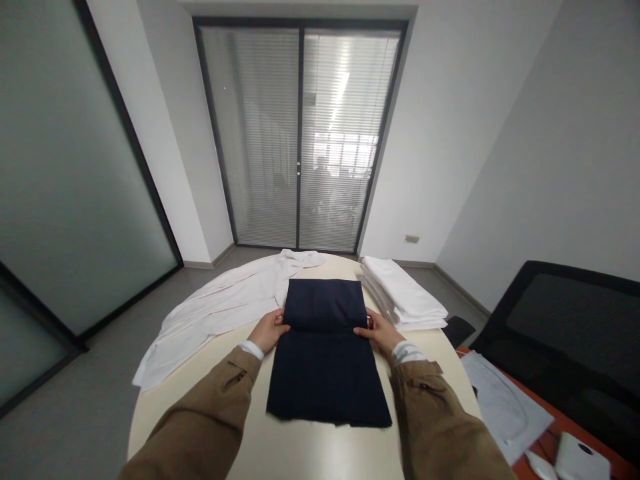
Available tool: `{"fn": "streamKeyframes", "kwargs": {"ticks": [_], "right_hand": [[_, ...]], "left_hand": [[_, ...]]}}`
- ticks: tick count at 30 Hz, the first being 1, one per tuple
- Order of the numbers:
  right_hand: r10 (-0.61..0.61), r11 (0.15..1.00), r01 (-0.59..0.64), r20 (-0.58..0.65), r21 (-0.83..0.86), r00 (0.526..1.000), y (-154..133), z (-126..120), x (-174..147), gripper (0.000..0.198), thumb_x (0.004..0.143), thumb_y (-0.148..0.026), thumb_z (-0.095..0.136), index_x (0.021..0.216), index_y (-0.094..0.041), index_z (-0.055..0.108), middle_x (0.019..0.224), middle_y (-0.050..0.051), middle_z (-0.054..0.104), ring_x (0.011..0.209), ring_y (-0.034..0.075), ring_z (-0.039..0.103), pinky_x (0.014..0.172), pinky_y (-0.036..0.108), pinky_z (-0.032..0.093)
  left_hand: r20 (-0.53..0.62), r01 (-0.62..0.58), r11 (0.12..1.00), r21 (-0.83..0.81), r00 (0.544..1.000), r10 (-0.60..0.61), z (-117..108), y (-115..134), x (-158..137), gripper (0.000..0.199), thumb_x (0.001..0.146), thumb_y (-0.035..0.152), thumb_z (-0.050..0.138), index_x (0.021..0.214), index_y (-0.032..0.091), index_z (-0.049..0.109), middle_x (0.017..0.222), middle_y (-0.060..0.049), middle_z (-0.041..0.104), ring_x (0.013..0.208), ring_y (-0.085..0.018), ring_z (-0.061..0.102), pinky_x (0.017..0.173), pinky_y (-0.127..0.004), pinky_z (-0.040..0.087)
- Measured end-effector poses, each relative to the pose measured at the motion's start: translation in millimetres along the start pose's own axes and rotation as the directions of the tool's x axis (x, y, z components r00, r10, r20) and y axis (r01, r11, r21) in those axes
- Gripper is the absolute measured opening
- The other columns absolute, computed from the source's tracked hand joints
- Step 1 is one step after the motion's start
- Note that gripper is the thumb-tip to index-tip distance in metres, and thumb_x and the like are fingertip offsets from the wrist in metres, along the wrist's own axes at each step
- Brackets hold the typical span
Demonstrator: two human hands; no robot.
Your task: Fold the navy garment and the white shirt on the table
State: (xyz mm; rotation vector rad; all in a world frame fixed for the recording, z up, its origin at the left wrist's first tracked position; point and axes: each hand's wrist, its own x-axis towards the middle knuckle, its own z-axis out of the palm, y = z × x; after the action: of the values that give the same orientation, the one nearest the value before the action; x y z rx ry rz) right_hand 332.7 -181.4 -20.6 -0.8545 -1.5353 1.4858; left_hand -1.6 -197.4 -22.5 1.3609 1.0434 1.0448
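A dark navy cloth (327, 380) lies on the pale round table in front of me, its far part folded over toward me so that an edge crosses it. My left hand (269, 329) pinches the cloth's left side at that fold, thumb on top. At the same height on the right side, my right hand (381, 331) grips the other edge, thumb on top and fingers partly hidden beneath. The near edge of the cloth looks slightly ragged and rests on the table.
Spread along the table's left side is a loose white cloth (215, 300). A stack of folded white cloths (403, 293) stands at the back right. Beyond the table's right edge are a black mesh chair (565, 333) and a red-orange surface bearing a clear plastic folder (500, 400) and white devices.
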Motion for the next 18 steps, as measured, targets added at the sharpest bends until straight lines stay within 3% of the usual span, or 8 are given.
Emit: {"fn": "streamKeyframes", "kwargs": {"ticks": [3,8,13,18], "right_hand": [[0.004,1.0,-0.004,0.015,-0.007,1.0,4.2,-2.1,2.0,0.058,0.061,-0.026,0.085,0.114,-0.02,0.059,0.107,0.007,0.072,0.099,0.024,0.068,0.095,0.042,0.051],[-0.051,0.995,0.047,-0.041,-0.089,0.998,3.7,-2.1,5.0,0.042,0.062,-0.03,0.083,0.1,-0.019,0.068,0.098,0.006,0.074,0.098,0.026,0.067,0.094,0.043,0.05],[-0.104,0.983,0.091,-0.072,-0.162,0.992,-0.9,1.5,2.1,0.034,0.066,-0.033,0.078,0.097,-0.021,0.072,0.096,0.007,0.074,0.104,0.029,0.065,0.095,0.045,0.049],[-0.104,0.976,0.084,-0.088,-0.202,0.991,-3.0,1.2,0.9,0.022,0.067,-0.032,0.073,0.086,-0.021,0.074,0.091,0.007,0.075,0.102,0.03,0.065,0.094,0.045,0.05]], "left_hand": [[0.005,-0.055,0.998,-0.023,0.998,0.055,-0.5,1.6,0.7,0.043,0.062,0.023,0.07,0.104,0.012,0.066,0.103,-0.011,0.073,0.098,-0.029,0.068,0.092,-0.042,0.05],[-0.031,-0.143,0.989,0.031,0.989,0.144,-1.5,7.2,0.2,0.036,0.065,0.026,0.069,0.098,0.013,0.071,0.1,-0.009,0.074,0.102,-0.031,0.066,0.096,-0.043,0.048],[-0.082,-0.105,0.979,0.172,0.989,0.121,-3.9,9.2,-1.2,0.029,0.067,0.03,0.069,0.091,0.013,0.074,0.088,-0.007,0.075,0.096,-0.032,0.066,0.091,-0.043,0.05],[-0.041,-0.179,0.972,0.151,0.982,0.187,-4.0,6.8,0.4,0.037,0.07,0.031,0.07,0.101,0.012,0.072,0.1,-0.009,0.074,0.101,-0.031,0.065,0.096,-0.042,0.048]]}}
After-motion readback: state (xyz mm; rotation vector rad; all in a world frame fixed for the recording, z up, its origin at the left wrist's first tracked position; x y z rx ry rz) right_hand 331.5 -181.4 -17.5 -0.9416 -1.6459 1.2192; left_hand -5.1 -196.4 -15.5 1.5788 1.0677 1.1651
